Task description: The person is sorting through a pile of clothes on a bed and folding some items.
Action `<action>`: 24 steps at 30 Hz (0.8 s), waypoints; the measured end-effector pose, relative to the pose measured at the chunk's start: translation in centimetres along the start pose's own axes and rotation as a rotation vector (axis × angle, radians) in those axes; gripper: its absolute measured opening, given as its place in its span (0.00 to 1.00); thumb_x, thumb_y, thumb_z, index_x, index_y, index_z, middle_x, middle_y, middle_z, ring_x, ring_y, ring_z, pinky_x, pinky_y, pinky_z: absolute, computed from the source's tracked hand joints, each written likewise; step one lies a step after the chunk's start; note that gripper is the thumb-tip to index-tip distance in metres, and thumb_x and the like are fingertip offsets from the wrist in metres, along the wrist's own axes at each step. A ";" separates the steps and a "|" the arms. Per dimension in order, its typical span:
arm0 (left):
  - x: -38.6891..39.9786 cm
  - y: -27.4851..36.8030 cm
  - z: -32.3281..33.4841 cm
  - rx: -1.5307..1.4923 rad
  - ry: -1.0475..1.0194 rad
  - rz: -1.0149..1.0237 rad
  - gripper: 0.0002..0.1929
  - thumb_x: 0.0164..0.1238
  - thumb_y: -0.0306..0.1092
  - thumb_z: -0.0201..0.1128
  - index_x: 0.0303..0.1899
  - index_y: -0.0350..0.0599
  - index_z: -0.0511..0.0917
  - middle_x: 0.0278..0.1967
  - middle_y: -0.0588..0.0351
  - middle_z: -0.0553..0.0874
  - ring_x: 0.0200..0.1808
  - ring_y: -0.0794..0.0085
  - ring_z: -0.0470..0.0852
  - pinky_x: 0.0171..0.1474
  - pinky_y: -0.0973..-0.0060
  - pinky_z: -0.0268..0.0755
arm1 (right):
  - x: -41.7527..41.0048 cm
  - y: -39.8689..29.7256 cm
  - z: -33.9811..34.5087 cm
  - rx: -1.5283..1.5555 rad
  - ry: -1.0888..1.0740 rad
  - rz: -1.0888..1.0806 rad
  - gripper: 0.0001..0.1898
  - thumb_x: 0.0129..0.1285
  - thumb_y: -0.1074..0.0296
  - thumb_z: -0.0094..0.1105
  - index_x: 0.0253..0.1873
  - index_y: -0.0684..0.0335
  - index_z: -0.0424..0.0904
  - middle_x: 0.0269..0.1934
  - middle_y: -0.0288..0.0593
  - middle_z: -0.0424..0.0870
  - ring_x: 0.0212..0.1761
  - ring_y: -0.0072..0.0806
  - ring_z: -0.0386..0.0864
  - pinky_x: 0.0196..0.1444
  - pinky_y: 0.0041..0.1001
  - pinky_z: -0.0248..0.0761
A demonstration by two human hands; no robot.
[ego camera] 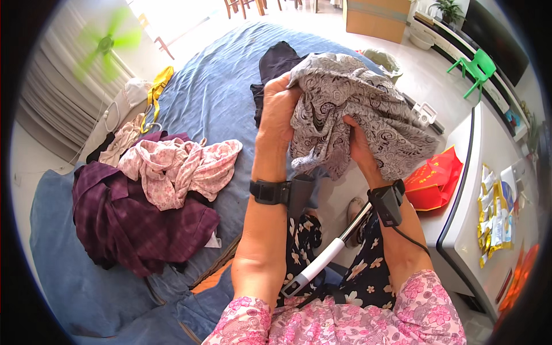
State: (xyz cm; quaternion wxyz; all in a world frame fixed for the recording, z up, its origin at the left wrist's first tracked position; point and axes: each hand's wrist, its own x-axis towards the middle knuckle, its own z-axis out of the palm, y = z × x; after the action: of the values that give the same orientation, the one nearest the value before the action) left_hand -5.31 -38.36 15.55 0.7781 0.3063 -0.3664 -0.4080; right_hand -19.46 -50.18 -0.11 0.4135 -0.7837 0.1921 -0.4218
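Note:
A grey paisley-patterned cloth garment (345, 95) hangs bunched between my two hands, above the floor and the edge of the blue-covered sofa or bed. My left hand (279, 103) grips its left side, with the fingers hidden behind the fabric. Lower down, my right hand (360, 140) holds a fold, its thumb showing on the front. Behind my left hand lies a black garment (276, 62) on the blue cover (207, 86). To the left, a pink floral garment (181, 168) rests on a dark purple checked garment (142, 215) in a loose heap.
A white cabinet (453, 207) at right bears a red bag (435, 181) and snack packets (493, 215). A white-handled pole (315, 269) slants across my lap. Further off are a green child's chair (476, 71), a cardboard box (377, 19) and a spinning green fan (105, 45).

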 end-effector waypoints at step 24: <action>0.8 -5.4 -10.1 1.772 0.316 -0.487 0.37 0.47 0.44 0.74 0.56 0.30 0.69 0.57 0.36 0.72 0.61 0.48 0.68 0.59 0.52 0.66 | 0.3 -10.4 -6.5 -0.786 0.405 0.045 0.18 0.70 0.67 0.40 0.59 0.64 0.73 0.55 0.51 0.77 0.57 0.44 0.73 0.63 0.34 0.61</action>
State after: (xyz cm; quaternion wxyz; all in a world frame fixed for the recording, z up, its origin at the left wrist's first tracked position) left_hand 1.08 -39.86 6.12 0.1942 0.9086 -0.3597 -0.0851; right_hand -25.10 -47.43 10.42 0.0470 -0.7785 0.4323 -0.4527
